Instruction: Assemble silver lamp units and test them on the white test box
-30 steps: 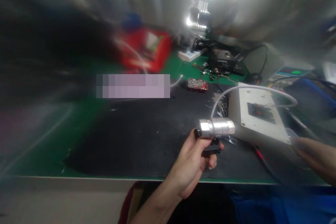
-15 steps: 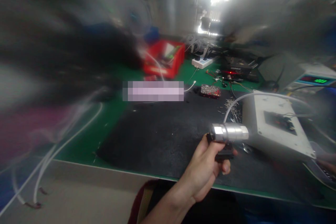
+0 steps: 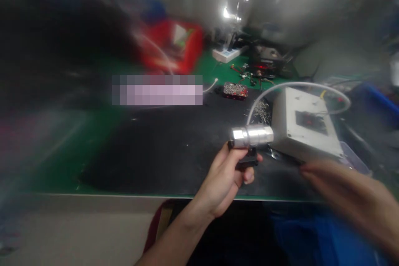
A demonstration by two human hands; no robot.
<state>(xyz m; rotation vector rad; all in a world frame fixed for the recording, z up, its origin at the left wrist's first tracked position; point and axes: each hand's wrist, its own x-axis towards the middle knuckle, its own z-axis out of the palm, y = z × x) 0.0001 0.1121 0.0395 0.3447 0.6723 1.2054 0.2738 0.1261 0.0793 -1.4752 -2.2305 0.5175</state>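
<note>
In the head view, the left hand (image 3: 222, 183) has its fingers closed around a black block (image 3: 247, 161), and on top of this block lies a shiny metal cylinder (image 3: 252, 136), almost level, near the front edge of the black mat (image 3: 156, 145). The hand is at seven o'clock from the cylinder. A pale tube (image 3: 280, 87) rises behind the cylinder and bends over the white box (image 3: 289, 133) at three o'clock. The right hand (image 3: 339, 183), at four o'clock, is blurred; I cannot tell whether its fingers hold something.

For a good hold, in my judgement, the block should be gripped firmly from below, the thumb should leave the cylinder's ends free, and the tube should not be pulled or sharply bent.

About containers: the red tin (image 3: 235, 90) at eleven o'clock is filled with small silvery pieces, and similar pieces (image 3: 261, 111) lie loose at one o'clock. The larger red bin (image 3: 190, 56), toward ten o'clock, contains something white and green, too blurred to name. Beyond the right hand's fingers is a clear tub (image 3: 357, 160); its content is not readable.
</note>
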